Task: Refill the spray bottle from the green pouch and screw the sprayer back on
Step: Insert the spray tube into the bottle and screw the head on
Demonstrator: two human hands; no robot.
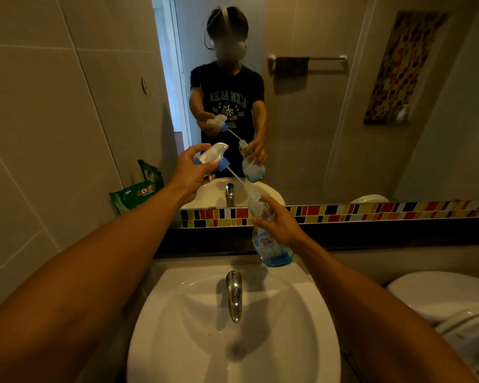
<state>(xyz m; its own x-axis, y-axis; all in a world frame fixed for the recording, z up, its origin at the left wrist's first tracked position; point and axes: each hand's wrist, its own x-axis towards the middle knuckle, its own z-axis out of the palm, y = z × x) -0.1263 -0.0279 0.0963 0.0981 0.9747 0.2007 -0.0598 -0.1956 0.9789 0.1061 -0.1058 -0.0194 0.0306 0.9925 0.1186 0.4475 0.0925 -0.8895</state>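
My left hand (192, 172) grips the white sprayer head (213, 155) with its blue collar, held up and to the left of the bottle. The sprayer's thin dip tube (237, 176) slants down into the open neck of the clear spray bottle (271, 250). My right hand (278, 221) holds that bottle by its middle, tilted, over the back of the sink; a little blue liquid lies at its bottom. The green pouch (134, 193) leans against the left wall on the counter, apart from both hands.
A white sink (177, 313) with a chrome tap (234, 295) lies below the hands. A mirror with a coloured tile strip (371, 211) stands behind. A white toilet (448, 299) is at the right.
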